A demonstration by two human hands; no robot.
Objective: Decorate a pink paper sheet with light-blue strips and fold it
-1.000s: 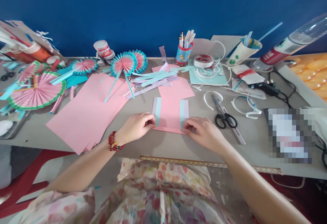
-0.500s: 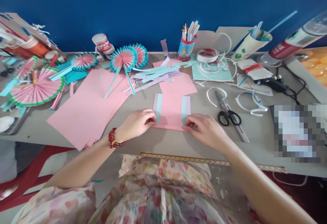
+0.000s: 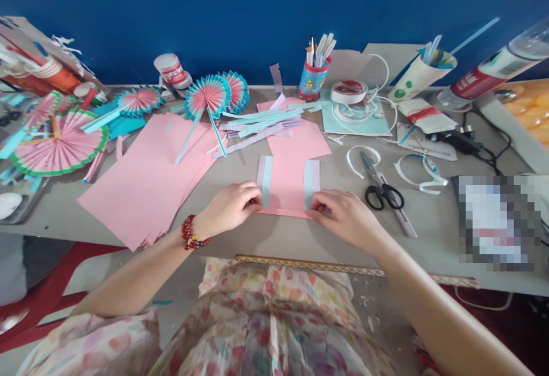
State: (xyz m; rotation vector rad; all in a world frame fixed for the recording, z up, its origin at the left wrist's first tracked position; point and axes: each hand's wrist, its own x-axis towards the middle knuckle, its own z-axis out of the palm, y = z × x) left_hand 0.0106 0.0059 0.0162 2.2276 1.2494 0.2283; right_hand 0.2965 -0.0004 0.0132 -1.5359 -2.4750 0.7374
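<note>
A pink sheet of paper (image 3: 287, 184) lies on the table in front of me, with a light blue and a lilac strip along each side. Its near edge is folded up in a narrow band. My left hand (image 3: 234, 204) pinches the near left corner, thumb and fingers closed on it. At the near right corner my right hand (image 3: 343, 213) does the same, its fingers curled over the paper. Black-handled scissors (image 3: 383, 193) rest right of my right hand, on top of a pale cutter-like strip (image 3: 405, 222).
A stack of pink sheets (image 3: 141, 182) lies left. Behind are paper fans (image 3: 208, 99), cut paper strips (image 3: 261, 124), a pen holder (image 3: 315, 76) and a tape roll (image 3: 349, 91). Curled white strips (image 3: 422, 173) and a blurred-out device (image 3: 493, 222) are right. A bottle (image 3: 480, 79) leans at the back right.
Both hands hold the same corners of the pink paper, with almost no movement. The view has shifted very slightly.
</note>
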